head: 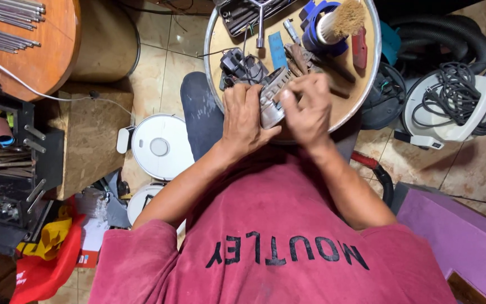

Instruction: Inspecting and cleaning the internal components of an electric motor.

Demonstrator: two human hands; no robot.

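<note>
Over round table, grey casing upright-diagonal.

Small repair workshop, cramped, tiled floor. Round wooden worktable at top centre, metal-rimmed, strewn with tools: brush, blue tape roll, red-handled knife, pliers, open tool case. Black tool rack at left edge, crammed with files and hand tools. Metal rods on second round table, upper left. Appliances awaiting work on floor: white robot vacuum at centre left, canister vacuum with coiled cord and black hose at upper right.
</note>
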